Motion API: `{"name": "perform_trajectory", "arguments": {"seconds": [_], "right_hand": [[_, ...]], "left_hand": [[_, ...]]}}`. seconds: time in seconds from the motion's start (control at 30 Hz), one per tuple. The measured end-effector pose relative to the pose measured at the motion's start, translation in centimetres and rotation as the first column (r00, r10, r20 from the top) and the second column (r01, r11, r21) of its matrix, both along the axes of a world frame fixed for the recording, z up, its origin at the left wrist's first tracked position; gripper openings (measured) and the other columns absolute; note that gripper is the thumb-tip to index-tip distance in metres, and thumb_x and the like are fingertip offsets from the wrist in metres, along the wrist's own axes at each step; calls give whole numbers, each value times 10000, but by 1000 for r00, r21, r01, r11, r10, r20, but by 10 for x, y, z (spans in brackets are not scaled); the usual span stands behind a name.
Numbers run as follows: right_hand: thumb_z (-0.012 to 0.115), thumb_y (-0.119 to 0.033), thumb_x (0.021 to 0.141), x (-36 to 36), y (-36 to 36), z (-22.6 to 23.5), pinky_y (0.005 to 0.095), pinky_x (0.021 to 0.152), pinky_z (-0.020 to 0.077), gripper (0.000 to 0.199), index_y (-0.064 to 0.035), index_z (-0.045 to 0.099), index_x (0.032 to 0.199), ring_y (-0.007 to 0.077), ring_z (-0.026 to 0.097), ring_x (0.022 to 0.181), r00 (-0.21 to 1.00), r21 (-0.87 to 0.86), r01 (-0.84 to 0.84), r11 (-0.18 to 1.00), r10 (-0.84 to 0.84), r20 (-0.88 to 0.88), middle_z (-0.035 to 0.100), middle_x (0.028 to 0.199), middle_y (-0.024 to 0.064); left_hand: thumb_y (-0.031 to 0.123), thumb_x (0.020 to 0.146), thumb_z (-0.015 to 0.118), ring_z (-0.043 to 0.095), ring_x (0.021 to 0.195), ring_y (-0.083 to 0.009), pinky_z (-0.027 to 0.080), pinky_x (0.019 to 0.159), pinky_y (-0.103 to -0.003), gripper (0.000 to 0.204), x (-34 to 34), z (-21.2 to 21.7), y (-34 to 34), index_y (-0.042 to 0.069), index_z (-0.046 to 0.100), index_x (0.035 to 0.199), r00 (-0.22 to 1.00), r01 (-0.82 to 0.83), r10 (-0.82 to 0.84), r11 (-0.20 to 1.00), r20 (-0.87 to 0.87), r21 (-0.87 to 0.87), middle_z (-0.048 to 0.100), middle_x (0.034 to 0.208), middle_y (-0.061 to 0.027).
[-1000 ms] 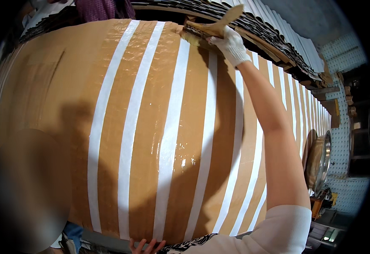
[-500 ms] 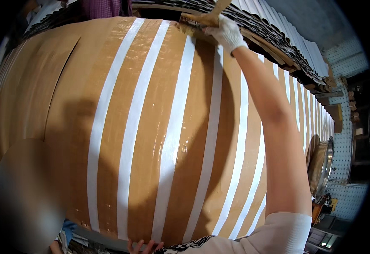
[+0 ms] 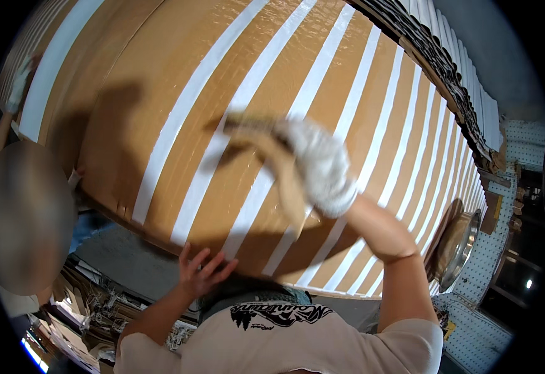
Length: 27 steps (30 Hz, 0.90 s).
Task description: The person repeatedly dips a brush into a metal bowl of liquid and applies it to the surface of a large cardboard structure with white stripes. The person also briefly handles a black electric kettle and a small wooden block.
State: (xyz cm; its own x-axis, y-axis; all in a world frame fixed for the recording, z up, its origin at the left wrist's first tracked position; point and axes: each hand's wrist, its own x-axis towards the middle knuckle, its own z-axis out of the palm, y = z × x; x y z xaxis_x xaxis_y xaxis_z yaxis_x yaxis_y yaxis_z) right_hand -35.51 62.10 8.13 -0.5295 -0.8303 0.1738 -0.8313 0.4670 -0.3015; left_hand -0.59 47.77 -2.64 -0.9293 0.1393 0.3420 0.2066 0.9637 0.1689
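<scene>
A big sheet of brown cardboard [image 3: 135, 106] with long white stripes fills most of the view. My right hand [image 3: 319, 165], in a white glove, grips a wide wooden-handled brush [image 3: 266, 146] whose bristles press on the sheet near its middle; both are blurred by motion. My bare left hand [image 3: 201, 271] rests with spread fingers against the sheet's near edge, holding nothing.
A stack of corrugated sheets [image 3: 447, 68] lines the far edge at upper right. A round metal basin [image 3: 459, 246] leans by a white pegboard wall [image 3: 484, 318] on the right. Another person's blurred head [image 3: 23, 218] is at left, with cluttered scraps [image 3: 92, 305] below.
My right hand has pulled the brush from the sheet's far edge down toward me, to the sheet's middle. My left hand stays at the near edge, now more in view.
</scene>
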Motion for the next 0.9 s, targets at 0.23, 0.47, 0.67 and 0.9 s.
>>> {"name": "perform_trajectory", "arguments": {"seconds": [0.23,0.47,0.67,0.9], "right_hand": [[669,-361,919,70,27,45,401,730,578,392,-50,707,1156,317,710,847,901,173,60,983,-128,414,728,963,156],[592,-98,854,125,26,3,390,691,595,556,-231,566,1393,282,720,872,952,183,266,947,-228,-205,676,1235,68],[630,-107,875,197,33,38,366,682,599,497,-263,643,1346,298,725,875,988,121,-153,981,153,11,714,1174,99],[681,-164,866,123,68,5,333,717,587,344,-227,698,1204,265,717,852,927,-284,308,908,-354,-128,724,1044,100]], "left_hand": [[232,804,728,500,1199,-287,329,1112,-645,440,-3,6,1,304,694,1237,999,22,-16,985,-36,172,557,1258,-13],[65,729,649,414,1334,-327,294,1171,-623,609,2,14,7,244,654,1311,998,23,-36,966,46,258,519,1369,-53],[-19,714,584,487,1339,-365,364,1161,-533,568,22,26,3,85,646,1268,1000,-23,24,859,6,512,553,1349,-120],[-14,750,567,495,1334,-348,407,1130,-449,562,10,29,-12,24,604,1309,966,-248,259,888,25,387,571,1334,-146]]}}
